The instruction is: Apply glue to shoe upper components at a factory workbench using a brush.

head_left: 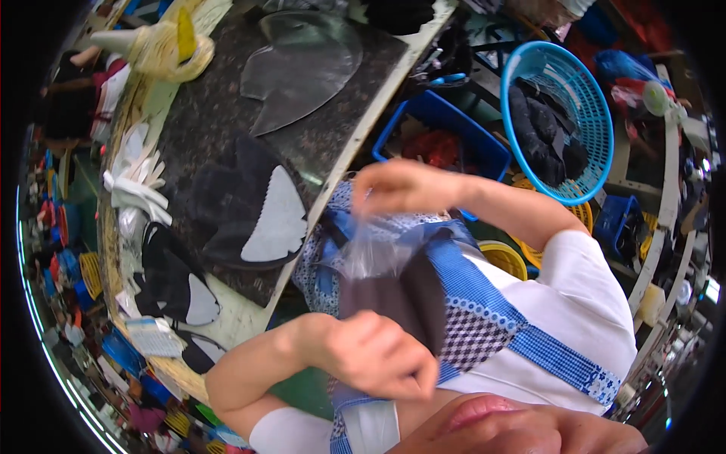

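My left hand (378, 356) is closed in a fist at the near edge of a dark brown sheet (389, 303), held in front of my apron. My right hand (397, 189) is blurred by motion, its fingers curled down over clear plastic film (370, 253) that stretches toward the brown sheet. To the left, on the dark mottled tabletop (204, 129), lie black cut pieces (234, 189) with a white toothed-edge piece (276, 219) on top. A clear, smoky plastic sheet with a pointed tip (302, 68) lies farther back.
White gloves (140, 178) and more black-and-white pieces (178, 284) lie along the table's left side. A cream tape roll (174, 49) sits at the far left. Right of the table stand a blue bin (484, 155) and a light-blue basket (605, 121) holding black pieces.
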Available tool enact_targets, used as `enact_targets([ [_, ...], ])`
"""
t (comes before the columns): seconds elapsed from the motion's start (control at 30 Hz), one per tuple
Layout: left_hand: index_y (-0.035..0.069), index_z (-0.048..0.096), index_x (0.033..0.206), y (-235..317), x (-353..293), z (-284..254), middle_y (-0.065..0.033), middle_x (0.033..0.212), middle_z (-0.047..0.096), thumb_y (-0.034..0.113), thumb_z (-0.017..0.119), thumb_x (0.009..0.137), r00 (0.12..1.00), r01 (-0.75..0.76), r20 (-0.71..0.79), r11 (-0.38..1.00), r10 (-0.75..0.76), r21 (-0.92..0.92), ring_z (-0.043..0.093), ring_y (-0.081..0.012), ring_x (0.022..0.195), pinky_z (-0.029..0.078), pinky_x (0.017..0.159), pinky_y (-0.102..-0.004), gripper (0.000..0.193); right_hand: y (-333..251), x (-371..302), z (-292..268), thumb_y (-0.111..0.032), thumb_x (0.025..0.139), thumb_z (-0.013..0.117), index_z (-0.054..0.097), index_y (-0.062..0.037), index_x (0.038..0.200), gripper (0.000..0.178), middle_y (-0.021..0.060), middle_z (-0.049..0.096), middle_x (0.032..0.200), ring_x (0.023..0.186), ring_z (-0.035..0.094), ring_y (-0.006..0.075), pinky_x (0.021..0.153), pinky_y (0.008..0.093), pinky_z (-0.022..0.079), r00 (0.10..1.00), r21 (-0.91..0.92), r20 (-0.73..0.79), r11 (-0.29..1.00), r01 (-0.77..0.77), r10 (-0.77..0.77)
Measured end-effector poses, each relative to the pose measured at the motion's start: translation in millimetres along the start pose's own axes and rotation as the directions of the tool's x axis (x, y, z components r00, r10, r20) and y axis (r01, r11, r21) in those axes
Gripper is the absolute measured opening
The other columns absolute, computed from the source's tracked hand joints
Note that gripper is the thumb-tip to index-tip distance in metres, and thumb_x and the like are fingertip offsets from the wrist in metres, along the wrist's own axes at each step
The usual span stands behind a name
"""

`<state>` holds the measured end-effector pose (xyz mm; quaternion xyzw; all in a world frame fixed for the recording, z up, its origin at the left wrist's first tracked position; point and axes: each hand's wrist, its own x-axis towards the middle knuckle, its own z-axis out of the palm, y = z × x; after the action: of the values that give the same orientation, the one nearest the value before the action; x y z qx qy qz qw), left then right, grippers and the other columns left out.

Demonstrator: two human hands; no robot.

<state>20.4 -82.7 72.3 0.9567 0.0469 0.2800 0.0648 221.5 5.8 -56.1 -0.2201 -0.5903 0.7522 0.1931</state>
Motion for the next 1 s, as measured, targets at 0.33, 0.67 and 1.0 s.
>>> enact_targets([
  [0.33, 0.007, 0.055, 0.091, -41, -7, -27, -0.0034, 0.072, 0.060, 0.021, 0.073, 0.088, 0.772, 0.622, -0.152, 0.783, -0.617, -0.019, 0.050, -0.0121, 0.049, 0.037, 0.043, -0.0261, 0.023, -30, 9, -74, -0.037, 0.099, 0.055, 0.065, 0.0011, 0.108, 0.040, 0.0116, 0.067, 0.109, 0.103, 0.064, 0.0198, 0.095, 0.0350, 0.048, 0.951, -0.080, -0.288, 0.993, 0.090, -0.110],
  [0.67, 0.001, 0.053, 0.125, -31, -65, -53, -0.0120, 0.098, 0.072, 0.028, 0.080, 0.084, -0.169, 0.827, -0.261, 0.007, -0.951, -0.562, 0.068, -0.0188, 0.089, 0.054, 0.082, -0.0319, 0.056, -116, 93, 2, -0.006, 0.091, 0.067, 0.063, -0.0006, 0.097, 0.009, 0.0062, 0.068, 0.088, 0.080, 0.066, 0.0095, 0.071, 0.0257, 0.051, 0.934, -0.472, 0.061, 0.814, 0.339, -0.353],
  [1.0, -0.002, 0.071, 0.102, -50, -57, -71, -0.0065, 0.092, 0.074, 0.017, 0.071, 0.091, -0.132, 0.397, -0.179, 0.113, -0.975, -0.911, 0.068, -0.0090, 0.079, 0.055, 0.070, -0.0229, 0.021, -115, 140, -28, -0.067, 0.097, 0.032, 0.043, -0.0066, 0.145, 0.078, 0.0051, 0.068, 0.100, 0.092, 0.061, 0.0128, 0.084, 0.0277, 0.046, 0.990, 0.493, -0.040, 0.859, 0.138, -0.136],
])
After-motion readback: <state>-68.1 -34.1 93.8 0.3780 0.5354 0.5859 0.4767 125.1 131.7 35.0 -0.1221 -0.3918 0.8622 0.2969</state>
